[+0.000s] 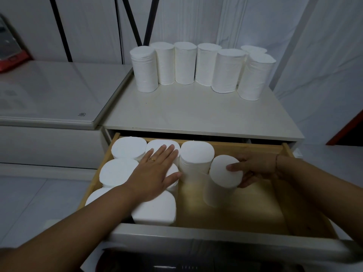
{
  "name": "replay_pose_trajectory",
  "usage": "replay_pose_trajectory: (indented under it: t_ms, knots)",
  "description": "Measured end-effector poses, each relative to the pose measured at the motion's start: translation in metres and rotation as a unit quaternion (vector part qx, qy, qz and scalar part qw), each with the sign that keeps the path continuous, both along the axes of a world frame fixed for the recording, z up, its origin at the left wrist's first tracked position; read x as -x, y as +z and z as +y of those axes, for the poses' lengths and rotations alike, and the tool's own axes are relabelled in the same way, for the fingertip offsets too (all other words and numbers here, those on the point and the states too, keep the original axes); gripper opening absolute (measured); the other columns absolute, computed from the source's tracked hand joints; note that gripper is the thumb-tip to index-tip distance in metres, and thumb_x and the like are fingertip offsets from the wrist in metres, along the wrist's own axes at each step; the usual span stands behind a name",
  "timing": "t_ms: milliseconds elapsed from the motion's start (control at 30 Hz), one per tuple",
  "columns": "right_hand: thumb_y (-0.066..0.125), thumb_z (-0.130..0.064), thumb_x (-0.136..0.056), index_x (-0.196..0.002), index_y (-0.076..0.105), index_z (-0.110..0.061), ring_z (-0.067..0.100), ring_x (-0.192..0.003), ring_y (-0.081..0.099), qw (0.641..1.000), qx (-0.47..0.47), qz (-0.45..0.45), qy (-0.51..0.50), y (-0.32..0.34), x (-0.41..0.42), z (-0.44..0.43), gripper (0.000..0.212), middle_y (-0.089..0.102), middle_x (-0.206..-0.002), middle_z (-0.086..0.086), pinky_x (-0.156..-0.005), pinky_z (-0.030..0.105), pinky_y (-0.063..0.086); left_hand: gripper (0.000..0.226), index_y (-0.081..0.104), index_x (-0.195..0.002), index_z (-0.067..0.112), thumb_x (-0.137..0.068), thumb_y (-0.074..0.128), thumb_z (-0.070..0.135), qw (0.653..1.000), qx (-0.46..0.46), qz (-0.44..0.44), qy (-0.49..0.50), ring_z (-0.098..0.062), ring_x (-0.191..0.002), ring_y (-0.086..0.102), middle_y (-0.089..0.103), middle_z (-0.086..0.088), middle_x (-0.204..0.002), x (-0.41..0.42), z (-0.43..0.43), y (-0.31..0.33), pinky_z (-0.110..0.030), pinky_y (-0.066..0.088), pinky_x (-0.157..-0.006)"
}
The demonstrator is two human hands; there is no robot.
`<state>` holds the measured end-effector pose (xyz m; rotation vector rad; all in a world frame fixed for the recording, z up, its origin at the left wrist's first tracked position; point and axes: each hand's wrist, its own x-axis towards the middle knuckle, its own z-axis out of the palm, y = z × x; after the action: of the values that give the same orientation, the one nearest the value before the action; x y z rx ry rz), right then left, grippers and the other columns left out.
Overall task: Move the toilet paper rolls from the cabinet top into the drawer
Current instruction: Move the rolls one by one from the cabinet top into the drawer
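Your left hand point(155, 171) lies flat, fingers straight, on the tops of the packed rolls point(117, 171) standing in the open drawer point(235, 213). Your right hand point(257, 169) grips a tilted roll point(220, 185) by its upper end, thumb on its top face, low inside the drawer and just right of your left fingertips. Beyond both hands, seven more rolls point(184, 63) stand upright at the far edge of the cabinet surface point(196, 112).

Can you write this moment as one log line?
right grip: holds roll in drawer | left grip: flat on packed rolls | cabinet top: rolls standing
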<state>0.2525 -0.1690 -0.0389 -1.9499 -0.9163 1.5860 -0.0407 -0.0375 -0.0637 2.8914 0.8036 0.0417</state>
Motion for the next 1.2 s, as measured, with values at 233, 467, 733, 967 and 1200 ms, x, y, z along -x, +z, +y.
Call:
replay_pose_trajectory:
  t_ms: [233, 467, 733, 967, 1200]
  knots:
    - [0.079, -0.033, -0.057, -0.11, 0.05, -0.014, 0.034, -0.089, 0.07, 0.993, 0.043, 0.085, -0.062, -0.007, 0.035, -0.011, 0.063, 0.055, -0.115, 0.017, -0.071, 0.036, 0.059, 0.078, -0.004, -0.151, 0.027, -0.084, 0.001, 0.065, 1.0, -0.003, -0.003, -0.004, -0.008, -0.145, -0.018, -0.013, 0.009, -0.159, 0.0, 0.001, -0.001, -0.031, -0.012, -0.117]
    - [0.072, -0.034, -0.068, -0.123, 0.041, -0.011, 0.033, -0.101, 0.064, 0.982, 0.068, 0.159, -0.08, -0.015, 0.07, -0.004, 0.067, 0.054, -0.12, 0.02, -0.086, 0.038, 0.056, 0.078, -0.003, -0.152, 0.029, -0.084, 0.001, 0.067, 1.0, 0.011, -0.007, -0.003, -0.008, -0.144, -0.019, -0.013, 0.01, -0.159, 0.0, 0.0, 0.0, -0.032, -0.012, -0.118]
    - [0.062, -0.033, -0.086, -0.121, 0.039, -0.013, 0.031, -0.096, 0.062, 0.978, 0.021, 0.163, -0.126, -0.02, 0.079, 0.001, 0.046, 0.051, -0.114, 0.017, -0.067, 0.031, 0.06, 0.077, -0.003, -0.151, 0.029, -0.085, 0.003, 0.068, 1.0, 0.007, -0.01, 0.0, -0.007, -0.144, -0.018, -0.012, 0.01, -0.159, -0.001, 0.0, -0.001, -0.033, -0.01, -0.119]
    - [0.063, -0.037, -0.084, -0.125, 0.04, -0.014, 0.031, -0.095, 0.065, 0.978, 0.021, 0.171, -0.119, -0.022, 0.079, -0.001, 0.053, 0.053, -0.117, 0.018, -0.071, 0.031, 0.059, 0.089, -0.006, -0.151, 0.033, -0.078, 0.011, 0.082, 0.999, 0.015, -0.001, -0.044, -0.006, -0.141, -0.027, -0.019, 0.014, -0.155, -0.001, -0.004, 0.001, -0.027, -0.024, -0.109]
    - [0.069, -0.043, -0.069, -0.126, 0.042, -0.015, 0.033, -0.104, 0.062, 0.977, 0.026, 0.185, -0.102, -0.02, 0.08, -0.003, 0.069, 0.052, -0.123, 0.019, -0.081, 0.034, 0.058, 0.101, -0.004, -0.151, 0.031, -0.071, 0.02, 0.087, 0.997, 0.031, 0.017, -0.075, -0.007, -0.142, -0.026, -0.019, 0.015, -0.155, -0.006, -0.008, 0.004, -0.034, -0.019, -0.114]
